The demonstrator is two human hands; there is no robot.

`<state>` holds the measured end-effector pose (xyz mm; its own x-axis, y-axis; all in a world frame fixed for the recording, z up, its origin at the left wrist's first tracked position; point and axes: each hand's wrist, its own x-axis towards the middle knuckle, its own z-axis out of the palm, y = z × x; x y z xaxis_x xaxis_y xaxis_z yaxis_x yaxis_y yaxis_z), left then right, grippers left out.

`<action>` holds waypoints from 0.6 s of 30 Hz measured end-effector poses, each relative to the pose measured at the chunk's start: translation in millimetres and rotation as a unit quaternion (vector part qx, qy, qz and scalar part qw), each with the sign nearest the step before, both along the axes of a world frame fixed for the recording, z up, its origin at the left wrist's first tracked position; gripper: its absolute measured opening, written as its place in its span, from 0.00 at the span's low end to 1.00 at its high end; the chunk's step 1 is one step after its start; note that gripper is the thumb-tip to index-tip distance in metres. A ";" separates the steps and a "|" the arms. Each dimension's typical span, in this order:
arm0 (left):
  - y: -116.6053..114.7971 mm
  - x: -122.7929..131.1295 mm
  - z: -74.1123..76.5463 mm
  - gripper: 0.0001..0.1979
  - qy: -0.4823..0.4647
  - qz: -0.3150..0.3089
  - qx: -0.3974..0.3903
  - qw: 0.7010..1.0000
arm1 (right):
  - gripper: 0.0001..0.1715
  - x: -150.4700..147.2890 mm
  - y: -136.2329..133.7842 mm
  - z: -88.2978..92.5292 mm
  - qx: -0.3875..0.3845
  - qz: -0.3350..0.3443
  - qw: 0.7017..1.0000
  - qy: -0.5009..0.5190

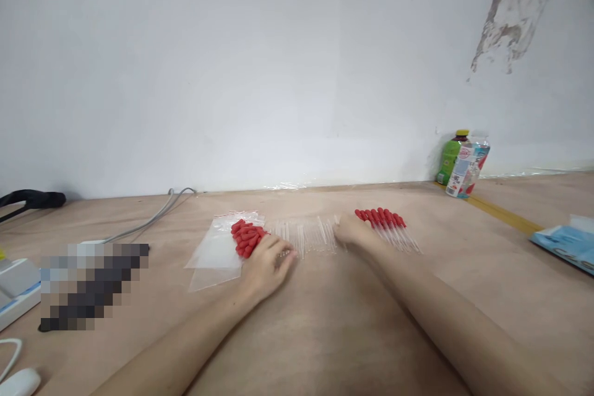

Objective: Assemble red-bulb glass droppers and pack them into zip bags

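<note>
A heap of red rubber bulbs point(247, 237) lies on clear plastic bags point(214, 252) left of centre. Bare clear glass tubes point(310, 236) lie in a row in the middle of the wooden table point(325, 322). At the right lies a row of droppers with red bulbs fitted point(387, 227). My left hand point(268, 265) rests beside the bulb heap, fingers curled at the near ends of the tubes; what it pinches is too small to name. My right hand point(353, 232) reaches the far end of the tubes, next to the finished droppers, fingers closed low on the table.
A green bottle and a white-and-red packet point(463, 164) stand against the wall at the right. A blue packet point(566, 244) lies at the right edge. A blurred dark object point(93, 284), a white device point(16, 291), grey cables point(153, 216) and a mouse point(18, 382) sit left.
</note>
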<state>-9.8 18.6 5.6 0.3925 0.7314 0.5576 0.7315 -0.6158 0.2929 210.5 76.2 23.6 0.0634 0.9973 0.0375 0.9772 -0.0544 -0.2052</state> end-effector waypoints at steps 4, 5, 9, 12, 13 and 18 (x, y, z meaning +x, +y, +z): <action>26.1 -23.1 13.8 0.07 0.061 0.097 0.046 0.992 | 0.16 12.0 -35.7 -4.2 0.101 0.038 0.994 -0.013; 32.4 -27.8 16.3 0.08 0.078 0.108 0.037 0.990 | 0.16 17.4 -45.1 -8.4 0.165 0.072 0.984 -0.019; 51.2 -36.7 19.6 0.12 0.129 0.123 -0.035 0.983 | 0.14 43.5 -75.7 -32.6 0.270 0.210 0.939 -0.016; 58.2 -34.7 18.9 0.10 0.139 0.138 -0.060 0.979 | 0.14 58.7 -85.5 -45.7 0.295 0.208 0.932 0.025; 59.4 -33.2 18.9 0.09 0.139 0.145 -0.063 0.978 | 0.14 61.5 -86.4 -47.6 0.299 0.200 0.932 0.042; 58.6 -24.6 21.2 0.08 0.131 0.190 -0.074 0.970 | 0.13 61.8 -83.7 -46.7 0.295 0.189 0.934 0.068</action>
